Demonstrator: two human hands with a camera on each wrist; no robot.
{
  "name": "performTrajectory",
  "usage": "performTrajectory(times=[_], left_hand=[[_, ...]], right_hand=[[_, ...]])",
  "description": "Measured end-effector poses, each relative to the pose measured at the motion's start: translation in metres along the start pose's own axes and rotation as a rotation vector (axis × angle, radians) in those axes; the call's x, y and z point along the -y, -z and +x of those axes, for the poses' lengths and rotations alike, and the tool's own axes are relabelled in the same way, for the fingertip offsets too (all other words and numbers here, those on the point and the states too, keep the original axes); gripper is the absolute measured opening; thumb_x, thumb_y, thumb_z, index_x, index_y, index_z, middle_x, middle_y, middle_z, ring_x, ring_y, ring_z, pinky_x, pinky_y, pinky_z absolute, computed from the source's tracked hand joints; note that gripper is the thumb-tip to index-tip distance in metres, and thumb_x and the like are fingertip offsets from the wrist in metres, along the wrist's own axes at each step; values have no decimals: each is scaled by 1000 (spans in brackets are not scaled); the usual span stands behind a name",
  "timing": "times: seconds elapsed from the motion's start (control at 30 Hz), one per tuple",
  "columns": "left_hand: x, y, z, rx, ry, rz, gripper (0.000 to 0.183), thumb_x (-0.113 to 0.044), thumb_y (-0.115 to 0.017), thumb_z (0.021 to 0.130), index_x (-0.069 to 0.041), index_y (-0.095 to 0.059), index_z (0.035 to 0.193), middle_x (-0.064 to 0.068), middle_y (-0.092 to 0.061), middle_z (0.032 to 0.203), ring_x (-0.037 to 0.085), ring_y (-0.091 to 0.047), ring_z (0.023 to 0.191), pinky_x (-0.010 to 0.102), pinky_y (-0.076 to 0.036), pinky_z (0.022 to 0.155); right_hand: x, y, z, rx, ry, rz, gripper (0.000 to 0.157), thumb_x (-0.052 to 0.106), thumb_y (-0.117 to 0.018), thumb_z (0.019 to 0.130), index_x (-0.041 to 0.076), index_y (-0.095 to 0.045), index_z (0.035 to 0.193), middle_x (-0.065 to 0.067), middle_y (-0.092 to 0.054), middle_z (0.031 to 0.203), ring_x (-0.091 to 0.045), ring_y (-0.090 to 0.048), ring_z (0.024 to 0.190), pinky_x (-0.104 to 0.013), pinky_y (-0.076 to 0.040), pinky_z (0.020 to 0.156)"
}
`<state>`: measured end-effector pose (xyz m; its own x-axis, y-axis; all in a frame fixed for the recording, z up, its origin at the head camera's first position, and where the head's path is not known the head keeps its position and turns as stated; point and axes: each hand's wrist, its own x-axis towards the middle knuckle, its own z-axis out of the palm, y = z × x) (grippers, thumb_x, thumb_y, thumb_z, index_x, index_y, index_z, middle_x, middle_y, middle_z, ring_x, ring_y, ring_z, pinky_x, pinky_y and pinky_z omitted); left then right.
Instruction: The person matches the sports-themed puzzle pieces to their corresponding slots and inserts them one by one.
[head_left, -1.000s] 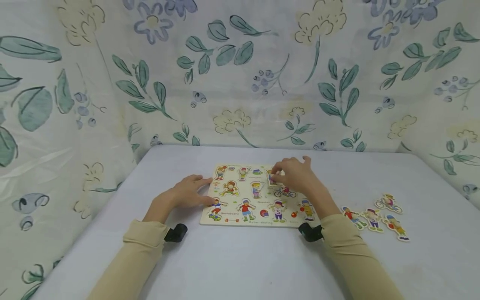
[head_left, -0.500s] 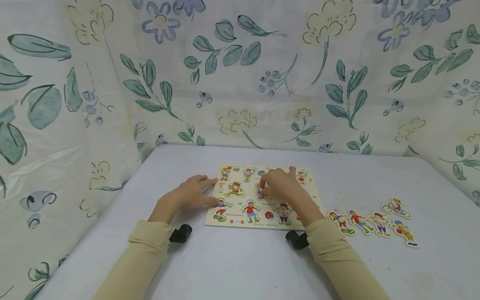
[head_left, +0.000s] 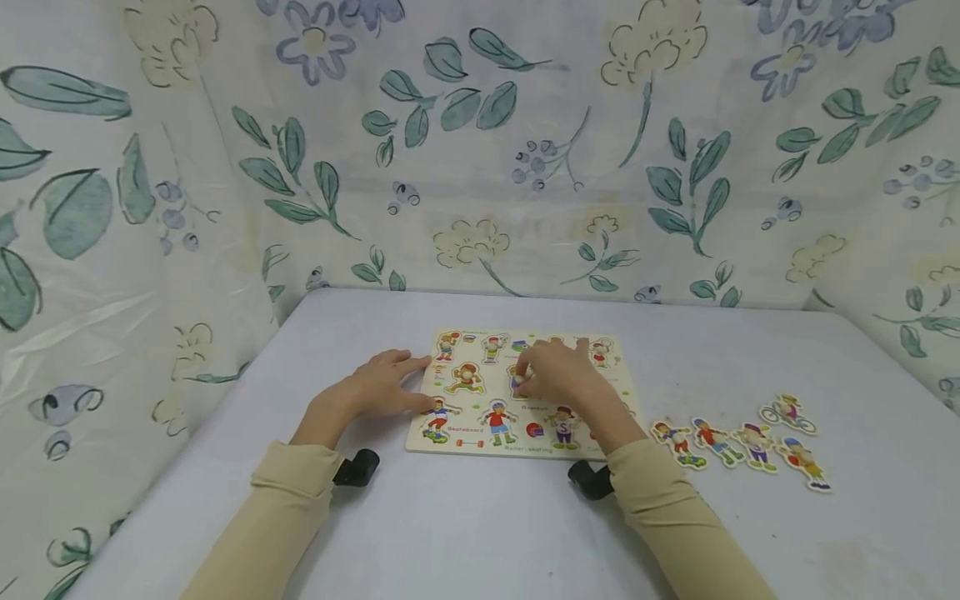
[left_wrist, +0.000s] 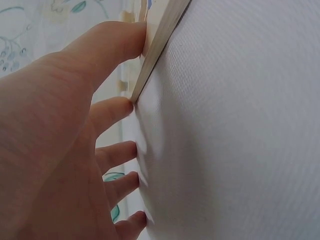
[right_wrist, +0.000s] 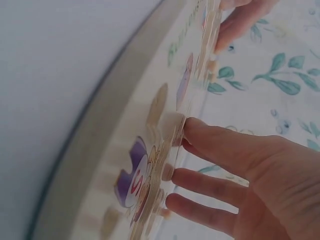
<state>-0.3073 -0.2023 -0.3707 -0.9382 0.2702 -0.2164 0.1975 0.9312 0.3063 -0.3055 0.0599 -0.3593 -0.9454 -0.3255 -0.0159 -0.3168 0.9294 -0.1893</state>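
A wooden knob puzzle board (head_left: 442, 446) with pictures of children at sports lies flat on the table. My left hand (head_left: 382, 385) rests at its left edge; in the left wrist view the thumb (left_wrist: 135, 40) lies on the board and the straight, spread fingers touch the tabletop. Over the board's middle, my right hand (head_left: 558, 375) pinches the puzzle piece (head_left: 515, 382), a small figure mostly hidden by the fingers. In the right wrist view its thumb (right_wrist: 200, 131) is at a knob, with the other fingers close over the board near a purple-capped figure (right_wrist: 131, 175).
Several loose cut-out figures lie right of the board, among them a skateboarder (head_left: 678, 444), a cyclist (head_left: 789, 414) and a figure in yellow (head_left: 804, 464). A floral cloth (head_left: 480, 167) hangs behind the white table (head_left: 465, 533).
My right hand has moved left and slightly nearer, from a figure in the board's top row to the one in the middle. The left hand stays at the edge. The view shifted slightly.
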Motion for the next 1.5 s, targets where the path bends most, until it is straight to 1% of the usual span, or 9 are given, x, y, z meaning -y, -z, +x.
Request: performTrajectory(times=[0.1, 0.33, 0.43, 0.6, 0.87, 1.03, 1.17, 1.27, 1.5], left_hand=[[1, 0, 0, -1, 1, 2, 82, -52, -66, 88, -13, -36, 154, 25, -24, 159, 47, -19, 147, 67, -22, 114], [1, 0, 0, -4, -8, 3, 81, -51, -66, 88, -12, -37, 153, 26, -25, 158, 48, -20, 146, 68, -23, 113], [0, 0, 1, -3, -9, 2, 81, -51, -67, 88, -12, -37, 153, 26, -25, 159, 48, -20, 146, 68, -23, 113], [0, -1, 1, -4, -11, -4, 81, -51, -67, 88, -11, -37, 153, 26, -25, 159, 48, -19, 146, 68, -22, 113], [-1, -2, -2, -6, -17, -10, 81, -50, -66, 88, -10, -37, 153, 27, -26, 158, 49, -20, 145, 69, -23, 112], [0, 0, 1, -5, -15, -2, 81, -51, -65, 89, -12, -36, 154, 26, -25, 158, 49, -19, 145, 69, -23, 113], [0, 0, 1, -6, -14, -10, 81, -50, -66, 89, -12, -36, 154, 26, -25, 158, 49, -19, 145, 70, -23, 112], [0, 0, 0, -1, -12, -13, 81, -50, -66, 89, -12, -36, 154, 26, -24, 159, 49, -19, 146, 70, -23, 112], [-1, 2, 0, 7, -8, -1, 82, -52, -66, 89, -11, -36, 154, 26, -24, 159, 50, -19, 145, 70, -23, 112]], right_hand=[[1, 0, 0, 1, 16, -30, 20, 37, -75, 87, 22, -74, 101, -1, -68, 118, -30, -56, 119, -75, -15, 110], [1, 1, -2, 3, 26, -95, 24, 39, -74, 88, 24, -74, 107, 0, -68, 115, -26, -58, 115, -70, -28, 108], [0, 2, -3, 25, 24, -59, 27, 38, -73, 89, 23, -73, 110, -1, -67, 117, -27, -57, 120, -69, -28, 109], [-6, 3, -4, 64, 24, 15, 32, 37, -70, 91, 20, -71, 118, -2, -65, 127, -28, -52, 131, -73, -19, 112], [-25, 13, -11, 77, -29, 39, 40, 34, -68, 93, 19, -64, 130, -8, -55, 143, -31, -47, 136, -66, -25, 113], [-37, 23, -18, 72, -62, 99, 43, 35, -67, 94, 19, -62, 134, -8, -52, 146, -34, -43, 139, -65, -21, 116], [-49, 29, -21, 72, -67, 135, 44, 34, -66, 95, 17, -61, 135, -9, -52, 146, -34, -45, 136, -64, -27, 114], [-59, 34, -25, 69, -60, 147, 43, 32, -65, 96, 13, -61, 134, -11, -56, 141, -34, -50, 131, -61, -36, 109], [-80, 43, -33, 44, -56, 172, 42, 30, -63, 97, 7, -60, 133, -16, -59, 135, -36, -53, 126, -58, -42, 104]])
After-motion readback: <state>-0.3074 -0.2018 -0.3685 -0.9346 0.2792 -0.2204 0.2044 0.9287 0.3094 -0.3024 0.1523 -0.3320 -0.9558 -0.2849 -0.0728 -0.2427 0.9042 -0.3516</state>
